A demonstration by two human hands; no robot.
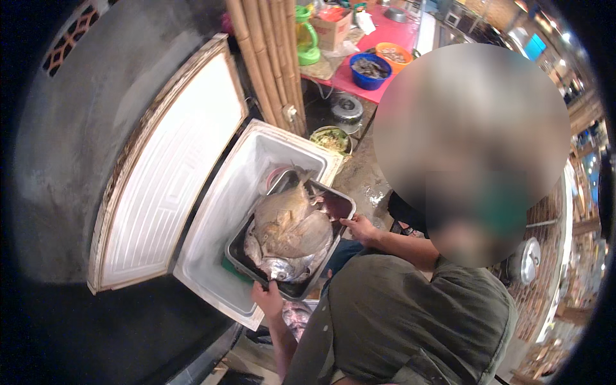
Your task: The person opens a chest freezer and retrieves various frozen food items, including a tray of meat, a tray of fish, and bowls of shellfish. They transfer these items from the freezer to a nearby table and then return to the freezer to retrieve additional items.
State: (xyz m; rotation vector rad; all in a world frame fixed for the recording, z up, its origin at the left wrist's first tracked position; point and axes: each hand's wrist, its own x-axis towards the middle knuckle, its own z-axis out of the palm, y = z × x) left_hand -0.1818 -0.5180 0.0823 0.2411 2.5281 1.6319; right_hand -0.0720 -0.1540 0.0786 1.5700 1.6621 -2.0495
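Observation:
My left hand [268,299] grips the near lower edge of a dark rectangular tray [230,252]. At the tray's right corner, my right hand [360,228] holds the rim. Several whole fish are piled in it: a broad, flat brownish fish [279,219] on top and a silvery fish head [279,269] towards my left hand. Reddish liquid shows in the corner by my right hand. The tray is over the front side of an open white chest freezer [211,240], partly covering its opening. Inside, a round pinkish container and a green item are partly hidden beneath the tray.
The freezer lid [173,168] stands raised against a grey wall. Bamboo poles [272,62] rise behind the freezer. A blue basin [369,72] and an orange basin [393,57] sit on a pink-topped table. More fish [296,317] lie below my left forearm. The concrete floor [370,178] looks wet.

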